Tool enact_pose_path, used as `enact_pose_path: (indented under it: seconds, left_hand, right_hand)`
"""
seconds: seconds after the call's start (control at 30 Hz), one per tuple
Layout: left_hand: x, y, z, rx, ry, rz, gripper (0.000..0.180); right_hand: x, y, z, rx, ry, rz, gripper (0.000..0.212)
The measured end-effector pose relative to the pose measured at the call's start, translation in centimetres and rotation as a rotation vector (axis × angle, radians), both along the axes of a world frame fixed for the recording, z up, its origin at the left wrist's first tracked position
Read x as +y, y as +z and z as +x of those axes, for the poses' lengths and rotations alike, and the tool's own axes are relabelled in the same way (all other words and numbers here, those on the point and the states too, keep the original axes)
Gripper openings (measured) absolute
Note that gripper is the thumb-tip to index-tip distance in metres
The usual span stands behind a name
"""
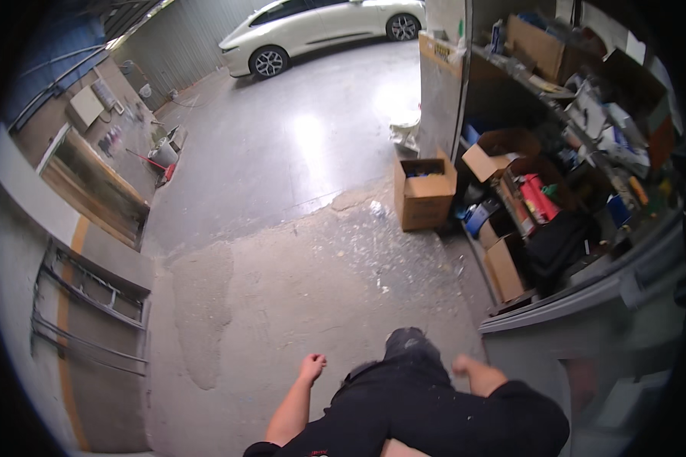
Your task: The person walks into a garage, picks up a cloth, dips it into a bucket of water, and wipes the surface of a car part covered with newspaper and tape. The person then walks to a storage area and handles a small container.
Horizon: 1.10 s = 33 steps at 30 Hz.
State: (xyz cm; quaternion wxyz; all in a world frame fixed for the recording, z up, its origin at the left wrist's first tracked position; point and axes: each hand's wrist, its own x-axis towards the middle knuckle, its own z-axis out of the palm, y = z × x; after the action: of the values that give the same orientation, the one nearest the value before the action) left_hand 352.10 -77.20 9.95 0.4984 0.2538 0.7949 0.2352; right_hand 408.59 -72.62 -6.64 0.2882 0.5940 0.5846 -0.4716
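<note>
My left hand (312,366) hangs beside my body with its fingers curled in, and nothing shows in it. On the other side, my right hand (460,365) is smeared by motion, so its fingers cannot be made out. Neither hand touches any object in view. Below them is the concrete floor (282,305), rough and speckled with pale spots. Nearest to my right hand is the grey cabinet or counter edge (503,324) at the right.
An open cardboard box (424,204) stands on the floor ahead. Cluttered shelves (541,84) with boxes line the right side. A white car (324,32) is parked far ahead. At the left is a wall with a metal frame (91,305); a red dustpan (168,173) lies beyond.
</note>
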Motion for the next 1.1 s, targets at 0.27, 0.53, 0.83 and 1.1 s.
enact_pose_path:
  seconds: [0.27,0.53,0.83,1.1]
  left_hand:
    - [10.1,-1.7,-11.5,-0.043,0.034,-0.333,0.029]
    - [42.6,-11.0,-26.9,0.21,-0.474,-0.403,0.032]
    - [95.4,-10.1,-32.9,-0.103,-0.105,0.378,0.021]
    - [113.1,-15.7,-37.0,-0.023,-0.462,-0.233,0.025]
  right_hand:
    - [50.0,18.6,-30.5,0.82,-0.203,0.773,0.019]
    - [63.4,12.0,-38.5,0.361,-0.361,0.653,0.017]
    - [67.1,-7.7,-28.1,-0.024,-0.444,-0.115,0.02]
    - [114.7,-7.0,-40.9,0.138,-0.655,0.529,0.026]
